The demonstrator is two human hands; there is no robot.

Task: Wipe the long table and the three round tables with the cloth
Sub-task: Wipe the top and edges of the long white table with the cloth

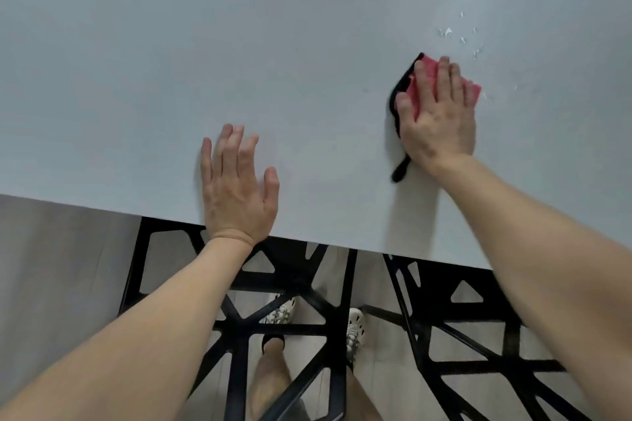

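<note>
right hand [441, 113] flat on cloth [422, 85], long table [171, 61]; specks [461, 37] perhaps droplets.

Smooth matt white long table [171, 79], soft pink-and-black cloth [424, 79], black openwork chairs [239, 318].

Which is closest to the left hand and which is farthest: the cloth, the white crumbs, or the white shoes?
From the left hand:
1. Shoes, below it, under the table, seen through the black chair.
2. Cloth, to its right, under the right hand.
3. Crumbs, farthest, beyond the cloth.
</note>
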